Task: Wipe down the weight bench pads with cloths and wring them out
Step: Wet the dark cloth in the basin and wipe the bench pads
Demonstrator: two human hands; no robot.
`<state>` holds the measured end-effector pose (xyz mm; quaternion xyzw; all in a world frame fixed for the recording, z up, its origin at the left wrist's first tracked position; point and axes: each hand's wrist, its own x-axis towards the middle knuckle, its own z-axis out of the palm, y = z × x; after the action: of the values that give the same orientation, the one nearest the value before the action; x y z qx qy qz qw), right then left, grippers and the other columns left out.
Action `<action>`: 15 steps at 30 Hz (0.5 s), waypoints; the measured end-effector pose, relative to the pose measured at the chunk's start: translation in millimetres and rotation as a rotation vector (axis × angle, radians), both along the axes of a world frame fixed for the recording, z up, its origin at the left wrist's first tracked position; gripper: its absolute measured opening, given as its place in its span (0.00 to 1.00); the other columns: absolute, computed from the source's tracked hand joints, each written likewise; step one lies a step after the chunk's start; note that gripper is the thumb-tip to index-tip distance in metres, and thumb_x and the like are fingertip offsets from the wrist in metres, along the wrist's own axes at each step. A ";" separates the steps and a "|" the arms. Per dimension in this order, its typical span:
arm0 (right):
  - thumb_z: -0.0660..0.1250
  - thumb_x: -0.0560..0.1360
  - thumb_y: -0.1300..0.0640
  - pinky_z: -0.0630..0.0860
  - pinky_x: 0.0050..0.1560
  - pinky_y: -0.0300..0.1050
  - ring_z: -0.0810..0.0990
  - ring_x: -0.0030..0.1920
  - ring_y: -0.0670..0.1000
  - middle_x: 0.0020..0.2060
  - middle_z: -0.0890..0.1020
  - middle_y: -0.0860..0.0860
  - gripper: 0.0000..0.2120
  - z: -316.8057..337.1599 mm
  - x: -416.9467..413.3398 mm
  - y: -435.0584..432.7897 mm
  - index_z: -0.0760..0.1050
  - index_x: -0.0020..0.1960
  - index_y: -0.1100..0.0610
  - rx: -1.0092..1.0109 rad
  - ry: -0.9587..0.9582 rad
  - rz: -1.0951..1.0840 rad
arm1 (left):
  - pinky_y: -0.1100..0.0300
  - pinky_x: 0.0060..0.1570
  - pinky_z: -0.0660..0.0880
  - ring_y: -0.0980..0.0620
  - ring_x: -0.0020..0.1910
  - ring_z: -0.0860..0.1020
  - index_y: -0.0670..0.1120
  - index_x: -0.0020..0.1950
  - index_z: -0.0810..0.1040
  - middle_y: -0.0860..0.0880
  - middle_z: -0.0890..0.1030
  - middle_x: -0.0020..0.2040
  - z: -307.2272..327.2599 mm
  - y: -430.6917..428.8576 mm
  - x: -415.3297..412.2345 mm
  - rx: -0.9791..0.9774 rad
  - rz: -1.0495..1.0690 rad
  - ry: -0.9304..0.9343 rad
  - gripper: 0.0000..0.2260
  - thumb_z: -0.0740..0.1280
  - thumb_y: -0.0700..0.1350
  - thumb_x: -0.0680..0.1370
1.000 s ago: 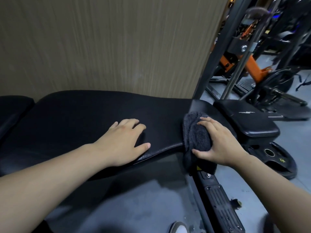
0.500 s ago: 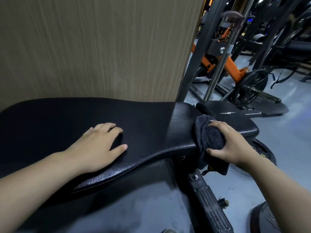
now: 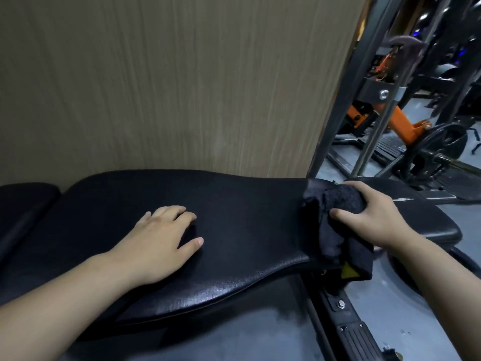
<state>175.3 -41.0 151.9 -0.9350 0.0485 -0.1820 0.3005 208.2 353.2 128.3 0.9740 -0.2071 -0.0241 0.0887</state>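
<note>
Fingers (image 3: 363,190) of the right hand (image 3: 374,217) are curled over a dark cloth (image 3: 338,198), with the thumb pressed into its near side, so the wad is clamped between them. The cloth sits bunched at the right end of the long bench pad (image 3: 247,204), at the seam where that pad meets the smaller seat pad (image 3: 429,225). A loose tail of it hangs down past the pad's near edge and partly covers a yellow label (image 3: 348,270) on the frame below.

Fingers (image 3: 179,212) of the left hand (image 3: 156,243) lie straight and slightly spread, palm down, flat on the middle of the long pad, holding nothing. Its thumb points toward the cloth, well apart from it.

A third black pad (image 3: 23,204) adjoins the long pad's left end. Behind its far edge stands a wood-grain wall panel (image 3: 182,87). Under the right end a black frame rail (image 3: 351,332) with a ribbed tread runs over the grey floor (image 3: 395,303). Farther right are dark steel uprights (image 3: 364,74), an orange machine arm (image 3: 402,121) and a black weight plate (image 3: 447,143) on a bar.
</note>
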 end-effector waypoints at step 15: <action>0.72 0.64 0.40 0.67 0.60 0.37 0.73 0.64 0.47 0.61 0.77 0.44 0.34 -12.7 69.3 255.0 0.72 0.67 0.49 -0.235 0.111 0.527 | 0.45 0.74 0.58 0.51 0.76 0.58 0.54 0.75 0.63 0.51 0.63 0.76 0.7 147.4 -5.0 0.040 0.275 -0.053 0.27 0.55 0.65 0.79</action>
<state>244.5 214.1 139.1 -0.9523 -0.2011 -0.0506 0.2239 203.2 500.6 129.0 0.9950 -0.0736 0.0099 0.0664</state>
